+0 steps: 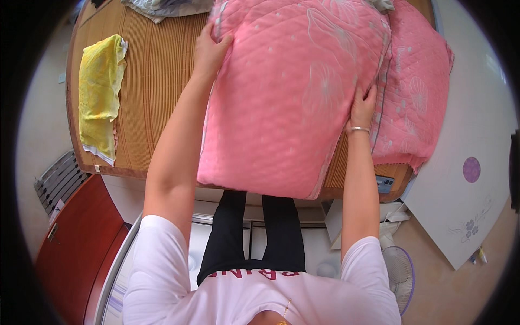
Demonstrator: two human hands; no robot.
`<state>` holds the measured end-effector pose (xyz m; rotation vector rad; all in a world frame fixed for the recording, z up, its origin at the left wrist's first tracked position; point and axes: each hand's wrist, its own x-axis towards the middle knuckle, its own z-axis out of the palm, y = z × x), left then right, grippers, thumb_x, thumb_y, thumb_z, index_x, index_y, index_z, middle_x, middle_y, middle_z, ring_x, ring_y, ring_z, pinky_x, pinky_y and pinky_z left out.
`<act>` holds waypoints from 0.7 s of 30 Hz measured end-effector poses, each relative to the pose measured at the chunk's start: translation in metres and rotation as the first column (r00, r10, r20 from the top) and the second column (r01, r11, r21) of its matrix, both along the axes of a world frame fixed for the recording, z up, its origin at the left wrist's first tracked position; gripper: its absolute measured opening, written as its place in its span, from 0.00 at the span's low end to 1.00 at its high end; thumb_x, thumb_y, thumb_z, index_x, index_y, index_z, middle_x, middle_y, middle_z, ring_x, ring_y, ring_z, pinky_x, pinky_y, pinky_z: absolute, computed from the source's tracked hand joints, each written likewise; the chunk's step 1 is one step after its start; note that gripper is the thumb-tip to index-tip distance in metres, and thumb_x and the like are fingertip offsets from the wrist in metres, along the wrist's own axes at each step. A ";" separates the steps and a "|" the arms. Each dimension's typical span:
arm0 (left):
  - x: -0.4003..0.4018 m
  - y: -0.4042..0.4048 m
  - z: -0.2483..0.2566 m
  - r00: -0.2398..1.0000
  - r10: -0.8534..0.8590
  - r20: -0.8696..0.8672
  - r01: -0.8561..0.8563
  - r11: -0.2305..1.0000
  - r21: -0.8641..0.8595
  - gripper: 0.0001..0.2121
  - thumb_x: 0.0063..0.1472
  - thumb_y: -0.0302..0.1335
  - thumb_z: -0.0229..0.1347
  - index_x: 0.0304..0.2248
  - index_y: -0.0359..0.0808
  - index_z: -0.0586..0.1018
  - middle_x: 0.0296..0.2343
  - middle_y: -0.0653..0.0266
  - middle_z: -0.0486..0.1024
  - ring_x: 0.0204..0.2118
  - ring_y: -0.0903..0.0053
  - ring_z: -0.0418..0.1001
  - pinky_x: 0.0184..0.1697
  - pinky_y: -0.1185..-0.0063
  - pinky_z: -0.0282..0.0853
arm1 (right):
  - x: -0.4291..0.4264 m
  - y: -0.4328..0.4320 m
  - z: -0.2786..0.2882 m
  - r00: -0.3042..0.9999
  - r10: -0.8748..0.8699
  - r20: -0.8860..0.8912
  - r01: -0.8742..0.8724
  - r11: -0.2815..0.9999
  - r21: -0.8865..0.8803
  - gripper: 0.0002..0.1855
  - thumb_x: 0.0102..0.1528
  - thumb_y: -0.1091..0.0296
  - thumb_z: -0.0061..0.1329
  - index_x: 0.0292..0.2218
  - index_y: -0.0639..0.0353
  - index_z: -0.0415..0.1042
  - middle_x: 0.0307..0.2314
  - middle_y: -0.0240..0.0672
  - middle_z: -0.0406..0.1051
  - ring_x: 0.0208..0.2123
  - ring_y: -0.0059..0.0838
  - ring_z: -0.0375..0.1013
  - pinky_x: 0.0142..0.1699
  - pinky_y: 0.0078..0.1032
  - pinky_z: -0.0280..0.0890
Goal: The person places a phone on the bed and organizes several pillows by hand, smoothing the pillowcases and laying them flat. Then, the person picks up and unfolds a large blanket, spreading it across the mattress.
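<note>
A pink quilted blanket (276, 105), folded in layers, lies before me on a bed with a bamboo mat (158, 73); its near end reaches the bed's front edge. My left hand (212, 50) grips the blanket's left edge, thumb on top and fingers partly hidden. At the right edge, my right hand (362, 107), with a bracelet at the wrist, has its fingers tucked between the layers, thumb apart. Beside it, another pink quilted piece (418, 93) covers the bed's right side; whether the two are joined, I cannot tell.
A folded yellow cloth (99, 97) lies at the mat's left. Pale bedding (170, 8) is at the far edge. A blue phone (384, 184) rests near the front right corner. A purple-rimmed fan (400, 276) stands below right, a white panel (459, 211) at right, a red-brown door (77, 239) at left.
</note>
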<state>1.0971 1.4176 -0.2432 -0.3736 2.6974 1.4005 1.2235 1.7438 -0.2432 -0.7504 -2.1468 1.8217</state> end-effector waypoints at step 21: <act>0.166 0.058 0.006 0.826 -0.561 0.058 0.493 0.668 -0.557 0.28 0.57 0.41 0.46 0.56 0.49 0.56 0.58 0.68 0.47 0.61 0.73 0.44 0.60 0.59 0.32 | 0.084 -0.086 -0.012 0.868 0.247 0.432 -0.496 0.485 0.720 0.38 0.50 0.49 0.43 0.59 0.43 0.45 0.59 0.31 0.41 0.61 0.38 0.34 0.60 0.53 0.29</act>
